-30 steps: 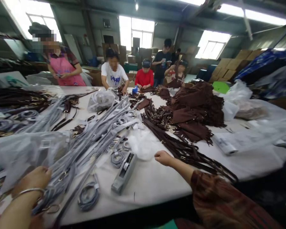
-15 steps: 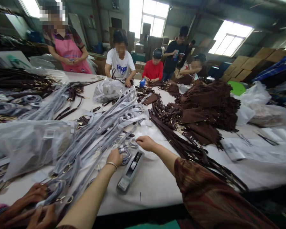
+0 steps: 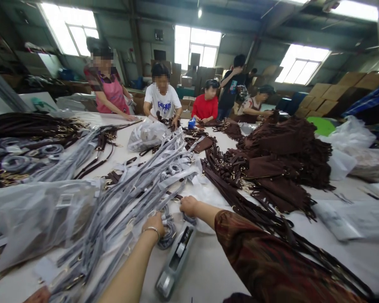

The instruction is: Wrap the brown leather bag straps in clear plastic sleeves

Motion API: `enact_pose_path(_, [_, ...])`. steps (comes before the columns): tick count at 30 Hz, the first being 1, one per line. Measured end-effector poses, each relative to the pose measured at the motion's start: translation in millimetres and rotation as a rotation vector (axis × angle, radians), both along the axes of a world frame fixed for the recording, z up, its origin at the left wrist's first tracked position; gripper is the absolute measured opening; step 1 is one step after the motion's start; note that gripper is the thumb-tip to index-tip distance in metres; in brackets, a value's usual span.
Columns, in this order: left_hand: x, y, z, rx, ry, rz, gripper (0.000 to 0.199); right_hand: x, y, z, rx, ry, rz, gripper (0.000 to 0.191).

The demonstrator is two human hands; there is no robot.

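Observation:
My left hand (image 3: pixel 153 224), with a bracelet at its wrist, is closed at the edge of the grey wrapped straps (image 3: pixel 126 193), beside a coiled strap (image 3: pixel 168 235). What its fingers grip is hidden. My right hand (image 3: pixel 188 206) has its fingers curled together at the end of a short dark strap (image 3: pixel 174 195), just above another small grey coil. Below both hands a grey tape dispenser (image 3: pixel 176 263) lies slanted on the white table.
Brown pouches (image 3: pixel 281 147) are heaped at the right, with long brown straps (image 3: pixel 255 214) running toward me. A filled plastic bag (image 3: pixel 47 214) lies at the left. A co-worker's hand (image 3: pixel 38 295) shows at the lower left. Several people stand or sit across the table.
The view has tilted up and shifted. A dark strap end now shows at my right hand. The co-worker's hands at the lower left have mostly left view. The person in pink now reaches to the table.

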State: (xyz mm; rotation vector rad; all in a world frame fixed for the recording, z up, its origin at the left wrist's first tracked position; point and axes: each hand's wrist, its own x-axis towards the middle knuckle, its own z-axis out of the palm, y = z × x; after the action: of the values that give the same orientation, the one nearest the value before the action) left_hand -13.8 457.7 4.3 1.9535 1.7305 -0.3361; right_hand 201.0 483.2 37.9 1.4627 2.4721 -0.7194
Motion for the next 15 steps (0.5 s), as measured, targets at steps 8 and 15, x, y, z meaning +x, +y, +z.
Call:
enact_pose_path(8, [-31,-17,30.0,-0.041,0.070,-0.035,0.060,82,56,25.1,-0.158,0.635,-0.143,0.029])
enact_pose_path(15, [-100,-15,93.1,-0.122,-0.419,0.166,0.049,101,158,21.2,-0.274,1.039,-0.529,0.033])
